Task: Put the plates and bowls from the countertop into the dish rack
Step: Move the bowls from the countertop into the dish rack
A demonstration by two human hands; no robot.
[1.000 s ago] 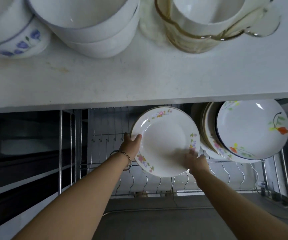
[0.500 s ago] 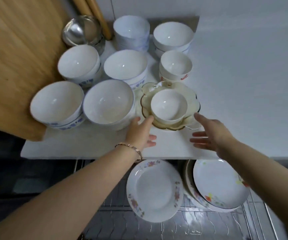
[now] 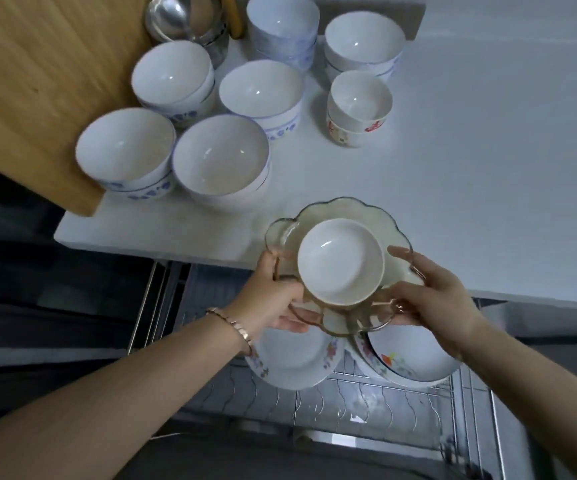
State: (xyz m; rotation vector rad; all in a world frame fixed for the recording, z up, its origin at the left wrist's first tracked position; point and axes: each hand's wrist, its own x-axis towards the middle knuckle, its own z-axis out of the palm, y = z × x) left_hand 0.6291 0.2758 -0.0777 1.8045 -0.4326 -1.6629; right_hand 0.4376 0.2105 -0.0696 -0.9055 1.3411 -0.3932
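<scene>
Glass plate [image 3: 344, 211] carrying a white bowl [image 3: 340, 261], gripped by left hand [image 3: 273, 299] and right hand [image 3: 432, 299]

No readable text, label, brand, number or sign shows anywhere; the white ceramic bowls [image 3: 221, 157] and white floral-rimmed plates [image 3: 294, 362] carry only painted blue and red flower patterns, no lettering at all.

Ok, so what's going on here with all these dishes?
A person is clearing dishes off the countertop into the dish rack below. The left hand and right hand together hold a scalloped glass dish with a small white bowl sitting in it, over the counter's edge. Two floral plates stand racked; many bowls wait on the counter.
</scene>
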